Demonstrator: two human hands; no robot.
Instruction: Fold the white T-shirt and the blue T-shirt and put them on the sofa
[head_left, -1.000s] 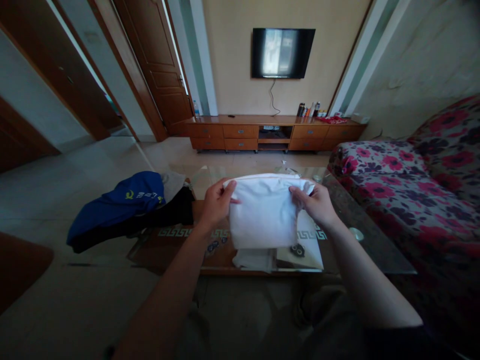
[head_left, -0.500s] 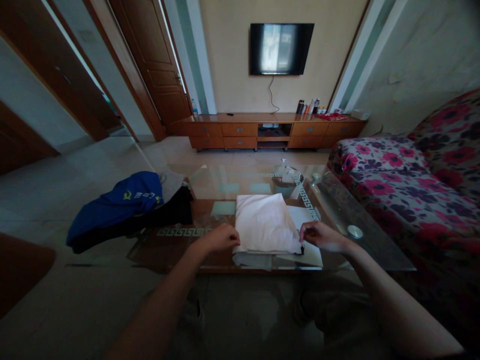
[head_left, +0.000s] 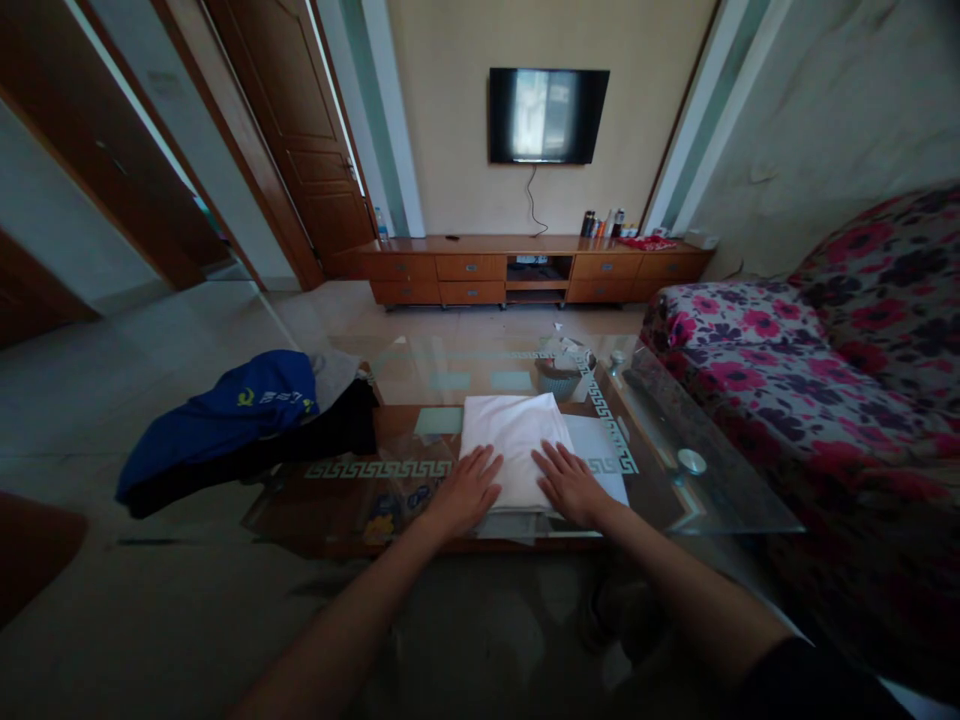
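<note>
A folded white cloth (head_left: pixel 516 432) lies flat on the glass coffee table (head_left: pixel 705 500), on top of another white piece (head_left: pixel 600 450) that sticks out on its right. My left hand (head_left: pixel 468 492) rests palm down on the cloth's near left edge, fingers spread. Palm down on the near right part lies my right hand (head_left: pixel 570 484), fingers spread too. Neither hand grips anything.
A blue garment (head_left: pixel 225 415) on dark clothes (head_left: pixel 330 435) lies at the table's left end. A small basket (head_left: pixel 561 376) stands behind the cloth. A floral sofa (head_left: pixel 810 370) runs along the right. A wooden TV cabinet (head_left: pixel 525 266) and wall TV (head_left: pixel 547 115) are far ahead.
The white cloth, held up by its top corners a second ago, was laid down on the table. My hands let go of it and now press flat on its near edge.
</note>
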